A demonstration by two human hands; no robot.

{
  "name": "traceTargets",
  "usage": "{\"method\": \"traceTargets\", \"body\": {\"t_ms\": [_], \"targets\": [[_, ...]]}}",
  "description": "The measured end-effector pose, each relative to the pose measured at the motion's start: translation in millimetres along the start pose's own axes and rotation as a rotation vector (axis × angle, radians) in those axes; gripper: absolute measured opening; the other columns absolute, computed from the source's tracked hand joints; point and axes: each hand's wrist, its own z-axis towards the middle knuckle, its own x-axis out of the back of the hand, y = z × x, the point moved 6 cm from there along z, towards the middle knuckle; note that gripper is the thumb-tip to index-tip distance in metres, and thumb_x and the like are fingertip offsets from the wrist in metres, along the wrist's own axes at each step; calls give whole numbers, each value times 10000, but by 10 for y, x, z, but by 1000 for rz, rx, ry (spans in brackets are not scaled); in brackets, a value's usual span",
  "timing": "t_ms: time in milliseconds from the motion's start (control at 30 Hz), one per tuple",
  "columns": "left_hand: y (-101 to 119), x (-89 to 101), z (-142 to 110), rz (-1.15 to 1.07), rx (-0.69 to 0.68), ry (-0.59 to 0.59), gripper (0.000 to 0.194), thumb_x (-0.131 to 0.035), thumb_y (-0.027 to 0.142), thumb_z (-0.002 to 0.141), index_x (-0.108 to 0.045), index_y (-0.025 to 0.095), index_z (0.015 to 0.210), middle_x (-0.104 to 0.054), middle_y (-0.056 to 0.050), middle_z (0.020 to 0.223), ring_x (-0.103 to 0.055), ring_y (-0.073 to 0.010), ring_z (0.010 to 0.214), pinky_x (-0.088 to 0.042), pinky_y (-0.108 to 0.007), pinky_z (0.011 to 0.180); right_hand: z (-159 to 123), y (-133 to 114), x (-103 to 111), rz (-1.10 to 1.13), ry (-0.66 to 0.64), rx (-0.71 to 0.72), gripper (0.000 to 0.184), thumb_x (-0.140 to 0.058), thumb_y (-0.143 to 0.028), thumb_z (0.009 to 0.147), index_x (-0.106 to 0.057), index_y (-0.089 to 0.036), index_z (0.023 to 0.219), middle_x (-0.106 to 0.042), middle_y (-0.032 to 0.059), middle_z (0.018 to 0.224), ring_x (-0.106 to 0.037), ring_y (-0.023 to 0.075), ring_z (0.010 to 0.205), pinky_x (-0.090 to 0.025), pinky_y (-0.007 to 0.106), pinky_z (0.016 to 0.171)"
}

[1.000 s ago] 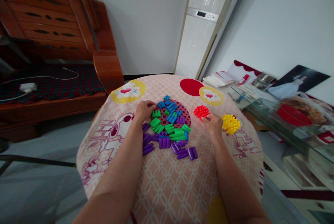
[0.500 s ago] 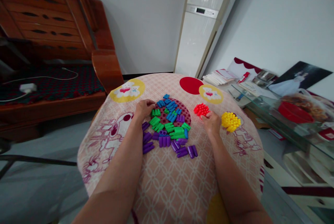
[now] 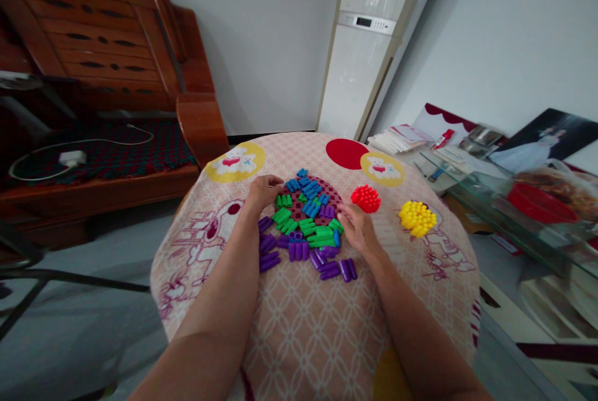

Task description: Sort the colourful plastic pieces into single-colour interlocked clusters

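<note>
At the left edge of the block pile my left hand rests with its fingers loosely bent and apart, holding nothing that I can see. It is beside the green blocks and the blue blocks. On the right side of the pile my right hand has its fingers stretched towards a purple block, with nothing visible in them. More purple blocks lie along the near side. Behind my right hand sits a cluster of red plastic pieces. A yellow cluster stands farther right.
A patterned cloth covers the round table. To the right is a glass shelf with a red bowl and papers. A wooden bench stands at the left, and a tall white cabinet unit behind.
My right hand has left the red cluster and moved left to the edge of the block pile. My left hand stays beside the pile. The view has shifted slightly.
</note>
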Motion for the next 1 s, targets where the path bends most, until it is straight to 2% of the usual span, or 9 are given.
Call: {"method": "traceTargets", "body": {"t_ms": [133, 300, 400, 500, 600, 667, 767, 900, 1000], "targets": [[231, 27, -51, -29, -65, -7, 314, -616, 258, 780, -759, 164, 1044, -778, -70, 966, -710, -195, 838, -550, -275, 803, -8, -77, -111, 101, -106, 86, 349, -492, -347, 930, -699, -189, 1160, -707, 123, 1177, -638, 239, 1111, -491, 421, 1004], [460, -14, -98, 46, -152, -22, 304, -575, 189, 805, -762, 170, 1043, -775, -60, 1005, -709, -201, 887, -543, -278, 851, -49, -229, -158, 273, -234, 101, 345, -487, -374, 955, -729, -196, 1125, -725, 102, 1170, -652, 224, 1134, -493, 397, 1016], [448, -25, -84, 100, -158, -9, 329, -552, 165, 811, -751, 159, 1072, -768, -73, 1028, -710, -216, 928, -539, -298, 889, -41, -233, -113, 320, -204, 65, 348, -487, -397, 955, -738, -218, 1117, -739, 80, 1140, -668, 220, 1106, -507, 384, 996], [477, -90, -88, 103, -237, -18, 386, -539, 160, 818, -714, 164, 1162, -730, -87, 1166, -686, -226, 1039, -525, -323, 951, -12, -178, -58, 303, -132, 38, 368, -508, -429, 938, -720, -231, 1166, -720, 76, 1198, -651, 225, 1142, -501, 389, 1008], [617, -267, -161, 90, -400, -51, 442, -549, 173, 834, -654, 187, 1263, -654, -83, 1323, -602, -226, 1219, -465, -350, 1061, 2, -131, -51, 285, -99, 33, 394, -519, -436, 927, -699, -224, 1206, -700, 89, 1240, -632, 231, 1172, -491, 402, 1023], [691, -415, -219, 109, -449, -88, 430, -572, 180, 834, -651, 185, 1257, -654, -88, 1318, -578, -230, 1251, -433, -367, 1100, -2, -117, -71, 283, -105, 31, 399, -518, -431, 925, -697, -214, 1209, -705, 99, 1221, -639, 234, 1154, -495, 403, 1013], [709, -523, -254, 163, -392, -90, 373, -601, 153, 801, -688, 168, 1164, -688, -108, 1238, -601, -253, 1205, -438, -381, 1090, -13, -114, -79, 277, -97, 22, 386, -525, -420, 919, -699, -221, 1201, -708, 95, 1208, -649, 229, 1129, -505, 392, 991], [745, -425, -244, 128, -335, -85, 410, -577, 91, 751, -696, 189, 1131, -722, -74, 1140, -652, -235, 1092, -490, -345, 1011, -10, -136, -13, 256, -37, 9, 362, -552, -413, 900, -712, -231, 1169, -719, 86, 1186, -651, 230, 1115, -514, 387, 970], [884, -350, -267, 8, -369, -139, 452, -587, 104, 735, -682, 175, 1171, -738, -63, 1051, -684, -212, 964, -539, -326, 901, 1, -136, 68, 271, 19, -37, 372, -560, -423, 889, -714, -219, 1160, -727, 86, 1168, -664, 230, 1084, -521, 381, 958]]}}
